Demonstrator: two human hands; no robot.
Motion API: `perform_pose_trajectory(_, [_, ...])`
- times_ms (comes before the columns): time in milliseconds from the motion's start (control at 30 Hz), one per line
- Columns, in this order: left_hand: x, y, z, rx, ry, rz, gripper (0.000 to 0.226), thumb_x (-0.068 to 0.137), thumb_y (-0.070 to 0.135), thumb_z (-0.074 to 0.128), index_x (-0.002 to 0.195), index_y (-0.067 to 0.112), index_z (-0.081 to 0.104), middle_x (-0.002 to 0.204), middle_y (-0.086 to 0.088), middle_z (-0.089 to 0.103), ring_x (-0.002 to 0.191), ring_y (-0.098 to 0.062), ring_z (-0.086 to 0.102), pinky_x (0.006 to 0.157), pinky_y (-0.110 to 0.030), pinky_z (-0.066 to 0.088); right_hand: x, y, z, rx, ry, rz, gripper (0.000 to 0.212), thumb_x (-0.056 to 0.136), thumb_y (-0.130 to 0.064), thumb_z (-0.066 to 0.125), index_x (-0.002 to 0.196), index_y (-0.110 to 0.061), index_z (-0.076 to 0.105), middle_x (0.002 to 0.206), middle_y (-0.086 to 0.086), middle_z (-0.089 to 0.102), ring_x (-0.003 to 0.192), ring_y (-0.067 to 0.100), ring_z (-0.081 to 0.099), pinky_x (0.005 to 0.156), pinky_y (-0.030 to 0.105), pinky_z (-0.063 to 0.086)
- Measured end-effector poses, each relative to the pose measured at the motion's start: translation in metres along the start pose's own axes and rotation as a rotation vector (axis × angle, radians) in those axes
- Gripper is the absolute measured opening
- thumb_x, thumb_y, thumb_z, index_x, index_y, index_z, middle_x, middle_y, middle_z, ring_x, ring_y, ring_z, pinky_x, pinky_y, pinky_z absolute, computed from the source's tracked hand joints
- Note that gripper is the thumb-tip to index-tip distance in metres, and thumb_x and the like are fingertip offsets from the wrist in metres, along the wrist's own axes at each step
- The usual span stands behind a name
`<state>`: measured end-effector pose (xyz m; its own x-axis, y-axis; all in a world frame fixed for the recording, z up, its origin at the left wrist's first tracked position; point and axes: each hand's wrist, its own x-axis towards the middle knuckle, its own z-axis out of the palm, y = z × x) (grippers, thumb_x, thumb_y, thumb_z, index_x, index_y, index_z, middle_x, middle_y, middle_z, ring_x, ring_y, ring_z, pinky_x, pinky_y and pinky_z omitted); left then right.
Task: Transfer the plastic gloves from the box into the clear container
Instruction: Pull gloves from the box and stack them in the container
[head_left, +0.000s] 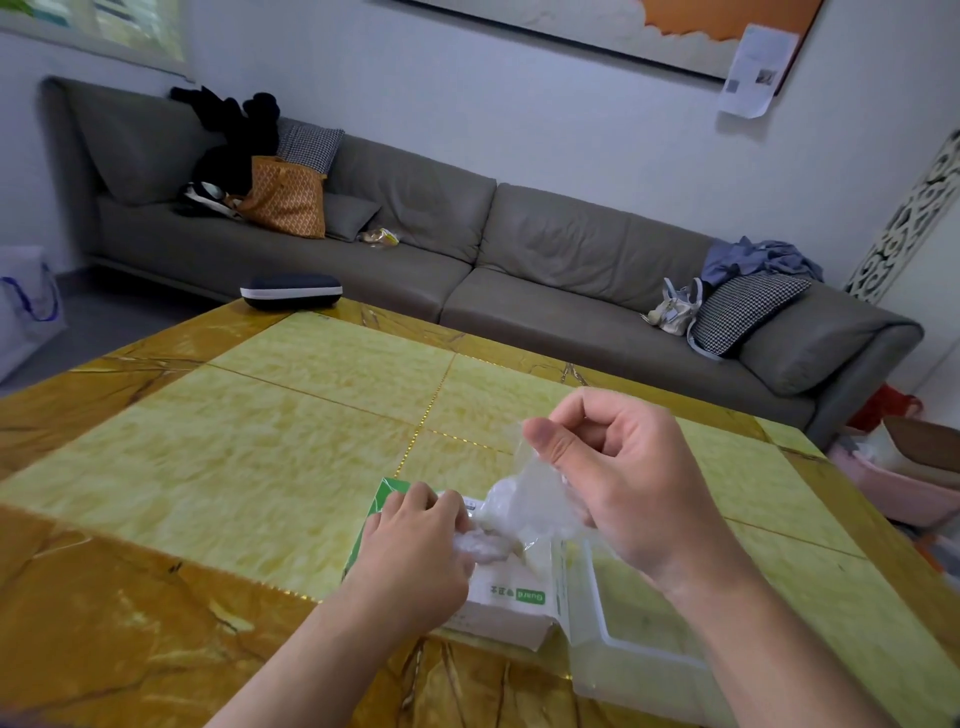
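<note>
- Gloves (524, 499) of thin clear plastic rise in a crumpled sheet from the top of the green-and-white glove box (511, 597); the box lies on the yellow marble table (291, 415), near the front edge
- Right hand (618, 478) is raised above the box, fingers curled, pinching the upper part of the plastic
- Left hand (415, 545) rests on the box top, fingers curled round a wad of plastic at the opening
- Clear container (623, 660) sits just right of the box, touching it; a dark case (291, 292) lies at the table's far left edge
</note>
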<state>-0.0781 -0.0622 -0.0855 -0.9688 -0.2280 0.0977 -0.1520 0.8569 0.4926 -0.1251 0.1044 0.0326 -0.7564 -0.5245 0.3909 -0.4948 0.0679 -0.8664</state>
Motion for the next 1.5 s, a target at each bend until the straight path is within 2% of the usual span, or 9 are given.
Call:
perform_pose_trajectory(267, [-0.006, 0.012, -0.018, -0.019, -0.037, 0.001, 0.052, 0.096, 0.028, 0.053, 0.145, 0.031, 0.039, 0.133, 0.002, 0.039, 0.131, -0.022, 0.035, 0.11, -0.032, 0.034, 0.004, -0.029, -0.028, 0.217, 0.17, 0.107, 0.027, 0.096, -0.029, 0.067, 0.078, -0.009, 0.069, 0.058, 0.005, 0.026, 0.043, 0.011, 0.016, 0.043, 0.015, 0.02])
perform_pose_trajectory(400, [-0.018, 0.024, -0.053, -0.691, -0.135, 0.095, 0.078, 0.089, 0.013, 0.071, 0.141, 0.058, 0.035, 0.151, 0.025, 0.043, 0.139, -0.007, 0.043, 0.094, -0.013, 0.046, 0.0, -0.022, -0.038, 0.299, 0.301, 0.234, 0.036, 0.106, -0.027, 0.059, 0.071, -0.018, 0.066, 0.057, -0.003, 0.03, 0.042, 0.008, 0.018, 0.041, 0.018, 0.015])
perform_pose_trajectory(500, [-0.027, 0.032, -0.074, -1.222, -0.276, 0.192, 0.064, 0.084, 0.025, 0.081, 0.139, 0.041, 0.053, 0.131, 0.003, 0.069, 0.126, -0.017, 0.063, 0.105, -0.036, 0.043, -0.001, -0.008, -0.043, 0.182, 0.431, 0.324, 0.041, 0.107, -0.035, 0.06, 0.07, -0.018, 0.064, 0.056, -0.006, 0.032, 0.041, 0.009, 0.021, 0.039, 0.019, 0.018])
perform_pose_trajectory(700, [-0.028, 0.053, -0.074, -1.161, -0.028, 0.004, 0.018, 0.089, 0.03, 0.071, 0.099, 0.018, 0.08, 0.098, -0.009, 0.078, 0.09, -0.023, 0.077, 0.084, -0.03, 0.06, -0.011, 0.005, -0.046, 0.244, 0.497, 0.452, 0.043, 0.104, -0.043, 0.062, 0.073, -0.013, 0.062, 0.049, -0.005, 0.036, 0.037, 0.012, 0.033, 0.036, 0.021, 0.028])
perform_pose_trajectory(833, [-0.025, 0.061, -0.067, -1.178, 0.012, -0.058, 0.017, 0.092, 0.019, 0.072, 0.087, 0.004, 0.077, 0.078, -0.018, 0.07, 0.066, -0.028, 0.069, 0.069, -0.033, 0.063, -0.021, 0.009, -0.058, 0.389, 0.203, 0.497, 0.072, 0.074, -0.075, 0.078, 0.097, -0.007, 0.076, 0.085, 0.022, 0.061, 0.069, 0.035, 0.054, 0.061, 0.038, 0.041])
perform_pose_trajectory(967, [-0.02, 0.07, -0.068, -1.144, 0.099, -0.078, 0.016, 0.095, 0.016, 0.068, 0.091, 0.003, 0.076, 0.075, -0.019, 0.068, 0.059, -0.029, 0.066, 0.057, -0.045, 0.061, -0.033, 0.015, -0.072, 0.097, 0.027, 0.434, 0.037, 0.074, -0.043, 0.09, 0.076, -0.009, 0.078, 0.07, 0.001, 0.067, 0.061, 0.016, 0.059, 0.055, 0.03, 0.05])
perform_pose_trajectory(1133, [-0.01, 0.07, -0.065, -1.128, 0.213, -0.137, 0.022, 0.1, 0.019, 0.061, 0.092, 0.007, 0.077, 0.08, -0.022, 0.069, 0.06, -0.029, 0.065, 0.054, -0.04, 0.057, -0.048, 0.033, -0.079, 0.241, 0.078, 0.447, 0.016, 0.095, -0.016, 0.07, 0.09, -0.005, 0.081, 0.067, 0.011, 0.059, 0.047, 0.021, 0.049, 0.045, 0.032, 0.047])
perform_pose_trajectory(1333, [-0.008, 0.08, -0.061, -1.139, -0.226, -0.162, 0.041, 0.087, 0.04, 0.069, 0.111, 0.007, 0.072, 0.105, -0.01, 0.078, 0.094, -0.028, 0.077, 0.079, -0.04, 0.063, -0.052, 0.047, -0.089, 0.243, 0.279, 0.475, 0.015, 0.099, -0.013, 0.069, 0.097, -0.002, 0.079, 0.065, 0.01, 0.059, 0.045, 0.019, 0.048, 0.039, 0.03, 0.043])
perform_pose_trajectory(1500, [-0.009, 0.094, -0.051, -0.98, -0.129, -0.078, 0.004, 0.086, 0.009, 0.077, 0.086, 0.008, 0.081, 0.09, -0.016, 0.078, 0.072, -0.025, 0.074, 0.063, -0.029, 0.061, -0.06, 0.038, -0.106, 0.129, 0.245, 0.507, 0.019, 0.095, -0.027, 0.076, 0.107, -0.013, 0.071, 0.086, 0.016, 0.078, 0.068, 0.034, 0.074, 0.056, 0.037, 0.059])
